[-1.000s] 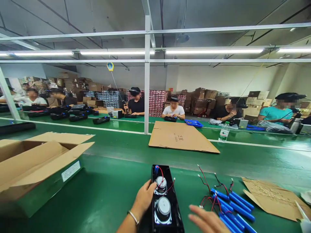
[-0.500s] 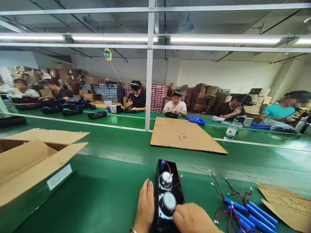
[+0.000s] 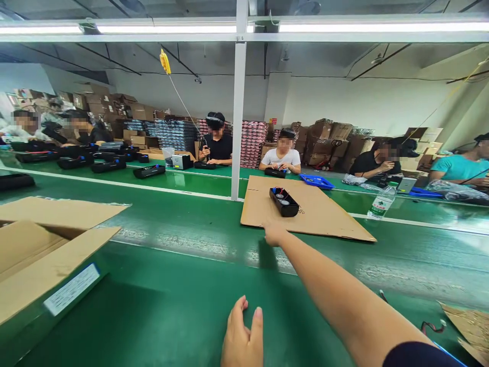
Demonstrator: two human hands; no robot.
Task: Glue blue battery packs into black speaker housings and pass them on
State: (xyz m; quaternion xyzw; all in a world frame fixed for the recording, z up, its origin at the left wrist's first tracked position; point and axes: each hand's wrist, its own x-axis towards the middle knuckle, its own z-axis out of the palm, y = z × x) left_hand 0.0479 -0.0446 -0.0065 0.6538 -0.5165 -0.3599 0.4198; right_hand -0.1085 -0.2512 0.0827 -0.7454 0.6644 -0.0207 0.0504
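Observation:
A black speaker housing (image 3: 284,203) with two round speaker drivers, a blue part and red wires inside lies on a flat cardboard sheet (image 3: 263,204). Just short of it, at the sheet's near edge, is my right hand (image 3: 275,235), with the arm stretched out; the housing stands apart from it. The fingers of that hand are blurred, so their pose is unclear. My left hand (image 3: 243,336) hovers over the green bench near the bottom of the view, holding nothing, thumb and fingers apart.
An open cardboard box (image 3: 57,275) stands at the left. Torn cardboard (image 3: 468,323) and a wire lead (image 3: 433,326) lie at the lower right. A water bottle (image 3: 382,201) is right of the sheet. Across the bench several people work by black housings (image 3: 148,171) and a blue tray (image 3: 316,182).
The speaker housing has moved from between my hands onto the cardboard sheet. My right arm has reached forward; my left hand has let go. The view has shifted, leaving most blue batteries out of frame.

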